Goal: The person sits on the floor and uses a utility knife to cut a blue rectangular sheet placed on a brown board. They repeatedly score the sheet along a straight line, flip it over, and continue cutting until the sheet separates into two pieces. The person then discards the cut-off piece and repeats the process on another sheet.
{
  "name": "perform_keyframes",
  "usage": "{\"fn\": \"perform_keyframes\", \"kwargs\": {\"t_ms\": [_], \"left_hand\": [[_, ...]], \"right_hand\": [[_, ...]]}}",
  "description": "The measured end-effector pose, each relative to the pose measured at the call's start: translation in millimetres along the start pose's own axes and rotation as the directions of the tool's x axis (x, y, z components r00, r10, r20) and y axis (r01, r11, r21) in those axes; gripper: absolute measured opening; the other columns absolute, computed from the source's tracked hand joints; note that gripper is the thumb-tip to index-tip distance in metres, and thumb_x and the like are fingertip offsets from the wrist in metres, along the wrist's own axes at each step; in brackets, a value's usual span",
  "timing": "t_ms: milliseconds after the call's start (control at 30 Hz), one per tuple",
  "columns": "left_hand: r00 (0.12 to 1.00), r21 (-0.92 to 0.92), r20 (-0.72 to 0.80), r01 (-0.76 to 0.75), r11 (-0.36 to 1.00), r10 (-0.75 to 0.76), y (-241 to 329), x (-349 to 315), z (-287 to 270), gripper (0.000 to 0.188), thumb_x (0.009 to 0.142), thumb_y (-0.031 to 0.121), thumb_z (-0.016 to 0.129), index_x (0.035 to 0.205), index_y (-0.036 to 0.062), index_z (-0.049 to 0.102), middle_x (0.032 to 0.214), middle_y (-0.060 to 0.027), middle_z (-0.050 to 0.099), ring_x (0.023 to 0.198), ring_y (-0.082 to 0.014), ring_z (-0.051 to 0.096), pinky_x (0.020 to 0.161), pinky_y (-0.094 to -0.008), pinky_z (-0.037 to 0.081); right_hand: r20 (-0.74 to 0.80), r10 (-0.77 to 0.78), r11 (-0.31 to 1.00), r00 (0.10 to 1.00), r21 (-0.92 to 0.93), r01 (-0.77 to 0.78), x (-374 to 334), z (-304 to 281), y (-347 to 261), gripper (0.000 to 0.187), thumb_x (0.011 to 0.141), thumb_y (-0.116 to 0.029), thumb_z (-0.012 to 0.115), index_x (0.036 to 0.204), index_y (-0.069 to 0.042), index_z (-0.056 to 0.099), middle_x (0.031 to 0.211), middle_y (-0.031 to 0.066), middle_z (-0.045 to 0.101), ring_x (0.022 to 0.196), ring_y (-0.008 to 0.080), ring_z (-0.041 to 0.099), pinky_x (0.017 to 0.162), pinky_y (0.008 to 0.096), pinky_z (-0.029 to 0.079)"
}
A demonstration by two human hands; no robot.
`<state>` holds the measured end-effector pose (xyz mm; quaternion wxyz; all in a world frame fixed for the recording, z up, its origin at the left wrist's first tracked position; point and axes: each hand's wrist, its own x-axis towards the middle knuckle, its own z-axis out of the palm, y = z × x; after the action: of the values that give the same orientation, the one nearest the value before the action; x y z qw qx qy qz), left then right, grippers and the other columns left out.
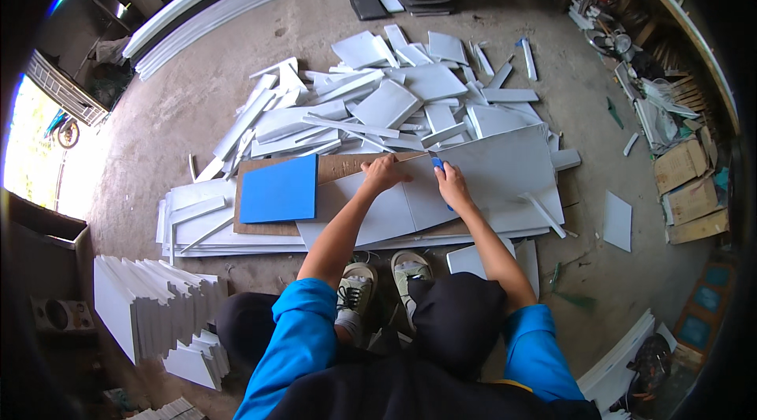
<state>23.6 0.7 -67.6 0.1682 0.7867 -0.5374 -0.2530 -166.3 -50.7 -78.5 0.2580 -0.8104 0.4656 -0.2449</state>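
A white foam sheet (493, 171) lies across a stack of sheets in front of my feet, and a straight line crosses it between my hands. My left hand (383, 174) rests on its left part near the far edge, thumb apart from the fingers. My right hand (453, 187) is closed around a blue utility knife (437, 160), held at the sheet near that line; the blade tip is too small to make out. Left of my left hand lies a blue square panel (277, 190), on top of a brown board (339, 165) that is partly covered by the white sheet.
Beyond the sheets spreads a heap of white foam offcuts (386, 103). Stacked white pieces (154, 298) stand at near left. Long sheets (209, 22) are piled at far left. Cardboard (682, 164) and clutter line the right side. My shoes (356, 286) are close to the stack's near edge.
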Motion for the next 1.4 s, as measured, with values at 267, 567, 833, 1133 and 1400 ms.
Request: {"fn": "perform_keyframes", "kwargs": {"t_ms": [267, 567, 833, 1133, 1400], "left_hand": [[0.843, -0.015, -0.527, -0.134, 0.991, 0.106, 27.8, -43.7, -67.7, 0.051, 0.057, 0.036, 0.075, 0.09, 0.0045, 0.051, 0.086, -0.0107, 0.06, 0.091, -0.0257, 0.054, 0.08, -0.0475, 0.025], [0.668, 0.163, -0.723, -0.081, 0.983, 0.175, 50.4, -44.0, -73.7, 0.042, 0.058, 0.029, 0.075, 0.085, 0.0089, 0.049, 0.084, -0.0054, 0.053, 0.088, -0.0234, 0.05, 0.077, -0.0443, 0.026], [0.757, 0.279, -0.62, -0.031, 0.96, 0.205, 37.2, -31.4, -41.6, 0.041, 0.062, 0.029, 0.073, 0.088, 0.008, 0.049, 0.088, -0.0064, 0.052, 0.089, -0.0236, 0.05, 0.076, -0.044, 0.029], [0.9, 0.437, -0.031, -0.38, 0.816, 0.435, -23.3, -18.9, -84.9, 0.039, 0.079, 0.017, 0.056, 0.11, 0.0007, 0.04, 0.088, -0.0128, 0.056, 0.083, -0.0308, 0.058, 0.07, -0.0455, 0.042], [0.903, 0.4, -0.045, -0.376, 0.836, 0.428, -15.0, -17.2, -81.1, 0.022, 0.085, 0.014, 0.043, 0.102, 0.0014, 0.039, 0.091, -0.0192, 0.057, 0.081, -0.0353, 0.059, 0.074, -0.0514, 0.04]], "right_hand": [[-0.179, -0.36, 0.927, 0.916, 0.042, 0.373, 37.1, -53.2, -53.5, 0.021, 0.085, -0.017, 0.051, 0.089, 0.004, 0.053, 0.091, 0.0188, 0.051, 0.084, 0.0348, 0.051, 0.074, 0.0409, 0.042], [-0.245, -0.354, 0.914, 0.902, 0.116, 0.39, 42.9, -29.1, -54.0, 0.024, 0.087, -0.021, 0.048, 0.09, 0.002, 0.052, 0.095, 0.0201, 0.052, 0.088, 0.0371, 0.05, 0.077, 0.0413, 0.04], [-0.066, -0.135, 0.976, 0.989, 0.16, 0.145, 36.0, -4.6, -22.0, 0.026, 0.087, -0.023, 0.047, 0.09, 0.003, 0.051, 0.097, 0.0242, 0.05, 0.091, 0.0403, 0.048, 0.078, 0.0447, 0.04], [0.255, 0.092, 0.925, 0.962, 0.335, -0.178, 33.6, -33.0, -77.3, 0.033, 0.089, -0.031, 0.043, 0.097, 0.001, 0.048, 0.081, 0.0257, 0.058, 0.075, 0.0405, 0.057, 0.064, 0.0468, 0.045], [0.418, 0.021, 0.84, 0.908, 0.486, -0.243, 7.7, -41.5, -78.2, 0.061, 0.078, -0.001, 0.046, 0.127, -0.014, 0.011, 0.083, 0.0109, 0.048, 0.056, 0.0163, 0.055, 0.05, 0.0296, 0.048]]}}
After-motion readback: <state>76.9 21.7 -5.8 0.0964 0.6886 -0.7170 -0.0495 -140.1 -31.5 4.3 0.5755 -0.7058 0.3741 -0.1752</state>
